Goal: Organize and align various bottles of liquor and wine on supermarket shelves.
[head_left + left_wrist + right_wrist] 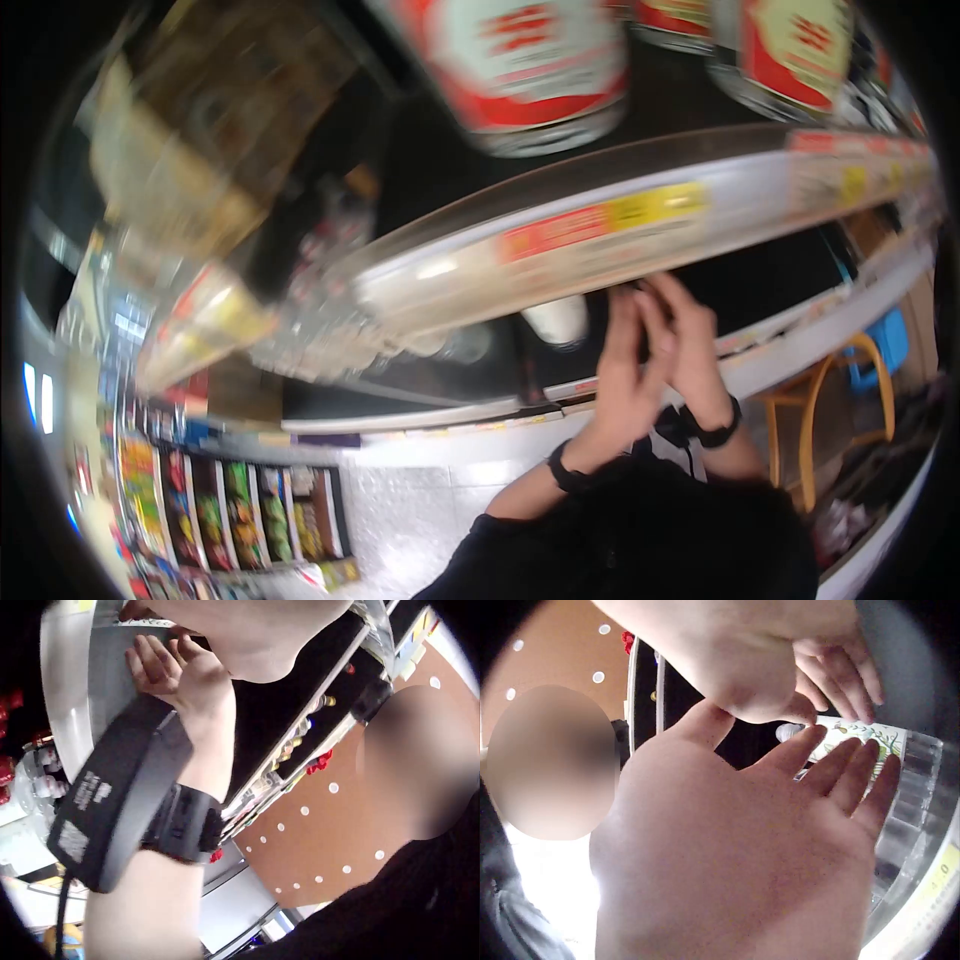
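In the head view, my left hand (625,400) and right hand (695,350) are raised close together beneath the front edge of a shelf. A white item with a green leaf print (890,737) lies at the fingertips in the right wrist view. There the extended, slightly bent fingers of my right hand (742,832) reach over it, thumb apart. My left hand (780,667) comes in from above, its fingers relaxed beside the item's upper edge. In the left wrist view, a patterned white strip (146,622) shows between my left hand (255,634) and right hand (187,679).
Red-and-white cans (530,80) stand on the shelf above the price-label rail (600,228). A white object (558,322) is on the lower level, left of my hands. Clear compartments (907,814) adjoin the printed item. A wooden chair (812,430) is at the right.
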`<state>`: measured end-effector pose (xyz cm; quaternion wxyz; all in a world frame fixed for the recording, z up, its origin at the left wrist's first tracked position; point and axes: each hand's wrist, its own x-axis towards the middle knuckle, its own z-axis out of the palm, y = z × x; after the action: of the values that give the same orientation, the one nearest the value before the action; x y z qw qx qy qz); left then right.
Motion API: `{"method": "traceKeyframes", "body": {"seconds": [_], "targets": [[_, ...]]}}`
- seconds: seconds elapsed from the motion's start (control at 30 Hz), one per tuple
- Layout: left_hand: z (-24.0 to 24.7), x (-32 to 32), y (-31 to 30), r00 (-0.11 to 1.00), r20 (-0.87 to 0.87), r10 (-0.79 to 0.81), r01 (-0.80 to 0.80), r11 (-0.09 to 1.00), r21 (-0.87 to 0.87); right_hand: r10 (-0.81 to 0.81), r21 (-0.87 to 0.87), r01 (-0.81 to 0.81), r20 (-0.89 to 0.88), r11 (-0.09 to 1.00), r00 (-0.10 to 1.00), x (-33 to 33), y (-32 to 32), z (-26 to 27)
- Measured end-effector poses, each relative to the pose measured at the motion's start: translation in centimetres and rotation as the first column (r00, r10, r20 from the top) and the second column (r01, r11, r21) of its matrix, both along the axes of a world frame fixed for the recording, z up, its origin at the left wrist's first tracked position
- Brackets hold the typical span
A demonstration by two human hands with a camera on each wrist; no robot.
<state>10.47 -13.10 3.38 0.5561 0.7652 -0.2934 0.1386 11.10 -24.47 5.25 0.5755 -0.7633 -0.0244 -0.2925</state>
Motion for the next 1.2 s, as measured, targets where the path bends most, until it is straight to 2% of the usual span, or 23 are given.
{"method": "traceKeyframes", "body": {"seconds": [0.03,0.1,0.13,0.2,0.23,0.3,0.33,0.4,0.47,0.5,0.53,0.6,0.63,0.67,0.7,0.73,0.87,0.93,1.0,1.07,1.13,1.2], "targets": [[0.3,-0.8,0.4,0.998,0.055,-0.006,0.008,0.999,-0.034,-0.009,0.033,0.010,-0.054,0.999,0.999,-1.2,0.2,0.8],[-0.4,-2.3,1.4,0.986,0.165,0.026,-0.019,0.999,-0.043,0.005,0.115,-0.004,-0.002,0.993,1.000,-2.9,0.1,-0.2],[-0.5,-2.9,1.9,0.973,0.224,0.051,-0.037,0.997,-0.070,0.007,0.087,-0.011,0.053,0.996,0.999,-3.7,0.3,0.1],[-1.4,-3.4,3.3,0.941,0.334,0.056,0.007,0.983,-0.183,0.008,0.124,-0.018,0.086,0.992,0.996,-5.3,1.6,0.7],[-1.4,-3.7,4.4,0.940,0.335,0.068,-0.006,0.983,-0.182,0.021,0.125,-0.032,0.087,0.992,0.996,-5.8,2.3,0.6],[-1.2,-4.4,7.6,0.887,0.461,-0.002,0.076,0.987,-0.142,0.096,0.173,-0.137,0.225,0.975,0.970,-6.6,3.7,0.4],[-1.4,-4.8,8.8,0.889,0.459,0.008,0.066,0.987,-0.144,0.106,0.172,-0.146,0.222,0.974,0.969,-6.6,4.4,0.6],[-2.3,-5.5,11.1,0.861,0.501,0.086,0.051,0.966,-0.254,0.394,-0.020,-0.421,0.395,0.907,0.830,-6.6,6.3,1.2],[-3.7,-5.7,12.5,0.844,0.465,0.267,-0.068,0.913,-0.402,0.554,-0.158,-0.537,0.360,0.829,0.751,-6.5,8.8,1.6],[-4.5,-5.9,13.2,0.865,0.367,0.343,-0.112,0.844,-0.524,0.599,-0.195,-0.567,0.320,0.800,0.734,-6.5,10.1,1.5],[-4.4,-6.2,14.1,0.835,0.288,0.469,-0.270,0.805,-0.528,0.638,-0.227,-0.596,0.277,0.770,0.719,-6.5,11.5,1.3],[-3.5,-5.6,15.8,0.813,0.100,0.573,-0.436,0.714,-0.548,0.566,-0.126,-0.552,0.208,0.824,0.798,-6.1,15.0,1.3],[-3.3,-5.4,16.7,0.811,0.096,0.577,-0.438,0.707,-0.555,0.601,-0.115,-0.590,0.143,0.800,0.787,-5.8,15.9,0.7],[-3.3,-5.1,17.6,0.799,0.008,0.601,-0.496,0.667,-0.556,0.606,-0.125,-0.593,0.141,0.795,0.783,-5.2,17.1,0.3],[-3.3,-4.9,18.3,0.780,-0.078,0.621,-0.553,0.625,-0.552,0.522,-0.123,-0.507,0.163,0.853,0.838,-4.2,18.6,0.0],[-3.4,-4.9,19.1,0.776,-0.079,0.626,-0.555,0.618,-0.558,0.431,-0.116,-0.416,0.185,0.902,0.883,-3.3,19.9,-0.2],[-3.9,-5.0,21.5,0.784,-0.109,0.611,-0.572,0.643,-0.509,0.265,-0.196,-0.235,0.142,0.952,0.954,0.0,22.7,-0.6],[-3.8,-5.2,22.4,0.811,-0.134,0.570,-0.562,0.694,-0.450,0.207,-0.240,-0.174,0.119,0.955,0.971,1.4,23.6,-0.7],[-3.3,-5.5,23.1,0.832,-0.192,0.520,-0.547,0.714,-0.437,0.181,-0.232,-0.154,0.098,0.960,0.979,2.6,24.4,-0.8],[-2.6,-5.4,23.8,0.837,-0.195,0.512,-0.547,0.763,-0.344,0.151,-0.223,-0.133,0.069,0.966,0.986,3.7,25.1,-1.1],[-2.7,-5.3,24.5,0.855,-0.197,0.481,-0.518,0.767,-0.379,0.199,-0.158,-0.192,0.031,0.969,0.980,4.8,25.6,-1.7],[-2.6,-4.8,25.0,0.875,-0.187,0.446,-0.482,0.771,-0.416,0.159,-0.190,-0.150,0.034,0.970,0.987,5.5,25.7,-1.8]]}}
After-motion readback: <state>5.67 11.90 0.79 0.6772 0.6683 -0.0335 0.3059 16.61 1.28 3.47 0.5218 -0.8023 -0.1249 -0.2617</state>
